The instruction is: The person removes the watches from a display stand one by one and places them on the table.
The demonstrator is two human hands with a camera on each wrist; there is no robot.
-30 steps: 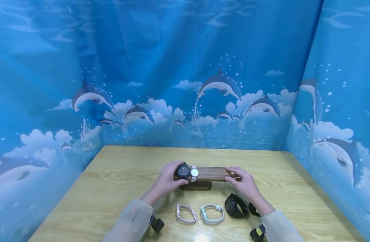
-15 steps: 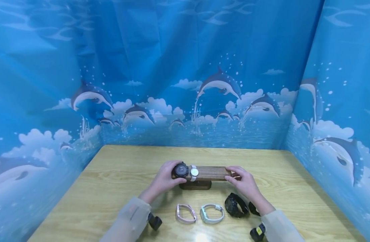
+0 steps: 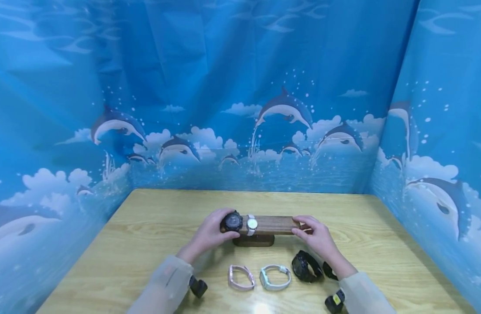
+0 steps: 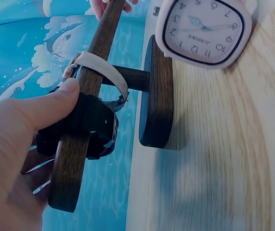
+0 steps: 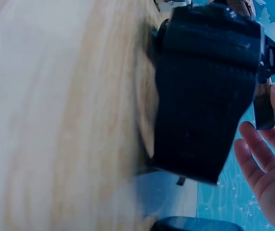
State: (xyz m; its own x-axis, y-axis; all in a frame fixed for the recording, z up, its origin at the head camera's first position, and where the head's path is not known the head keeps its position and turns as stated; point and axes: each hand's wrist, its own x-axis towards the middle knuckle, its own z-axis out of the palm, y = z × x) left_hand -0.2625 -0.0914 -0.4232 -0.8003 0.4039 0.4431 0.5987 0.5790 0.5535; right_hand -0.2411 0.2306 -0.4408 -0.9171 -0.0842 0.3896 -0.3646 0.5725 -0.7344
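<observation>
Left hand [image 3: 211,230] pinches black watch [image 3: 233,221] on wooden bar [image 3: 275,224], right hand [image 3: 318,235] pinches the bar's opposite end; steady support there should prevent tipping.

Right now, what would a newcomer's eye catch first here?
Probably the bright blue dolphin backdrop, rising behind the wooden table and along both sides. Mid-table, the left hand grips a black watch on a dark wooden stand, beside a white-strapped watch, while the right hand holds the stand's other end. Nearer the viewer rest a pink watch and a mint watch.
</observation>
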